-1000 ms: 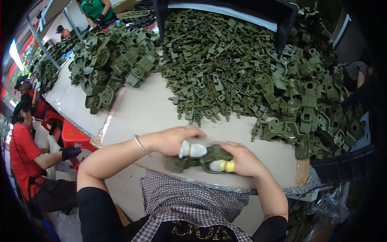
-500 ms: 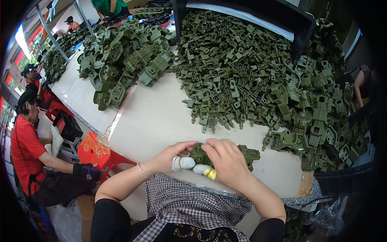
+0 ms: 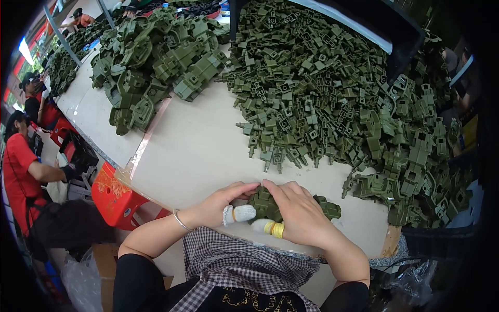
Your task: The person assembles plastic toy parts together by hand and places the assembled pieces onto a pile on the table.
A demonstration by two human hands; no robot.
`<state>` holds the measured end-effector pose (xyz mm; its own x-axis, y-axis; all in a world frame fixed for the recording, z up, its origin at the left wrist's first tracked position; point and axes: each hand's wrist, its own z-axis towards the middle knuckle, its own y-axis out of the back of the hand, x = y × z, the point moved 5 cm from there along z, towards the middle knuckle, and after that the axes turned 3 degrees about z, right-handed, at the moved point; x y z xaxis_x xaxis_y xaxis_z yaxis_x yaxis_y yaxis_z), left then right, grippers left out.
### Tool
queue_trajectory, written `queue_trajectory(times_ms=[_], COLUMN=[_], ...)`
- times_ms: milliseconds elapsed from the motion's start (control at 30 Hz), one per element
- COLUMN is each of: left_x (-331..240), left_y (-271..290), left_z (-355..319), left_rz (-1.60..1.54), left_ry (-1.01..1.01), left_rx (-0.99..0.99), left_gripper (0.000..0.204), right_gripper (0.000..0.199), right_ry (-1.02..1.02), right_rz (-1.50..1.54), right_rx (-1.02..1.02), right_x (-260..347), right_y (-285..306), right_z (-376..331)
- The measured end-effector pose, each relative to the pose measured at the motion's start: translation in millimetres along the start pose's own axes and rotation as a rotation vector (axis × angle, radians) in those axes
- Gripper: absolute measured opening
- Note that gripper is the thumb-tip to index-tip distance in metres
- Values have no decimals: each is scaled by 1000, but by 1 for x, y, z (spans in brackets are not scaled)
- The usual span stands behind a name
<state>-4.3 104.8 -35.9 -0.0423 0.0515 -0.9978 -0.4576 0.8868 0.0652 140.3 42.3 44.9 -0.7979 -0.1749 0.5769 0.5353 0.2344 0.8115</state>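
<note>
Near the table's front edge, my left hand [image 3: 221, 204] and my right hand [image 3: 301, 210] close in on an olive-green moulded plastic part [image 3: 266, 204]. Left fingers curl against its left end; right fingers reach over its top. White cloth covers both thumbs, with yellow wrapping on the right one. More green plastic [image 3: 328, 208] shows just past my right hand; whether it belongs to the same part is hidden under the fingers. Beyond my hands lies a big heap of small olive-green plastic parts [image 3: 296, 88].
Larger green parts are piled at the right [image 3: 416, 151] and the far left [image 3: 156, 67]. A black frame [image 3: 405, 47] rises at the back right. Left of the table [image 3: 182, 140] stand a red stool [image 3: 115, 200] and a seated person in red [image 3: 21, 177].
My fingertips have shifted slightly on the green part, and both hands stay together. The whole view has moved a little. At the left, the person in red has moved an arm.
</note>
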Motion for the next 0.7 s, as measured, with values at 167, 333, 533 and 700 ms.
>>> queue_trajectory(times_ms=[167, 333, 533, 700], left_x=[-8, 8, -7, -38], left_y=[-2, -4, -12, 44], left_z=[-1, -2, 1, -18], left_rz=[126, -69, 38, 84], left_ry=[-57, -17, -42, -154], left_rx=[1, -6, 72, -249], left_gripper=[61, 62, 64, 55], right_gripper=[67, 66, 76, 71], right_ry=[-3, 39, 40, 117], right_rz=[11, 3, -34, -100], right_rx=[21, 42, -128, -459], right_x=[3, 3, 13, 41], right_y=[-2, 2, 0, 50], right_z=[4, 12, -13, -65])
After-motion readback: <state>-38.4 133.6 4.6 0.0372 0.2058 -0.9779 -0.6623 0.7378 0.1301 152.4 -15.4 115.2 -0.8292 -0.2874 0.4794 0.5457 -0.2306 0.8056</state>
